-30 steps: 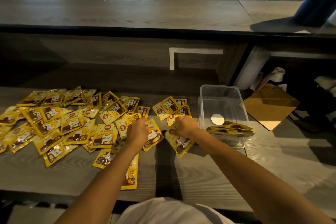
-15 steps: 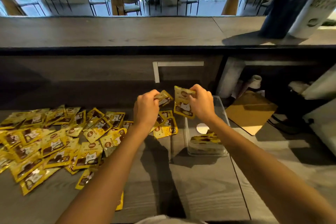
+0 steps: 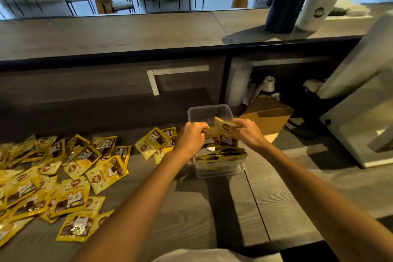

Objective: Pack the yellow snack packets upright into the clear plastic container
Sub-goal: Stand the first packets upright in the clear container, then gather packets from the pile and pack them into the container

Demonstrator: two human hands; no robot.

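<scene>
**Both hands pinching packets over the tub**

On my feed the left hand [image 3: 192, 139] was curled, its thumb and fingers pinching a yellow foil snack packet [image 3: 209, 132] by the edge. The right hand [image 3: 247, 134] pinched the top of a second yellow packet [image 3: 225, 128], which hung roughly upright. Both packets touched each other above the clear rectangular plastic container [image 3: 209, 109] on the grey wood-grain table [image 3: 212, 208]. A stack of yellow packets [image 3: 221, 153] filled the container's six o'clock end. The loose yellow packets [image 3: 74, 168] lay spread at its nine o'clock, and a brown cardboard box [image 3: 268, 117] sat at two o'clock.
</scene>
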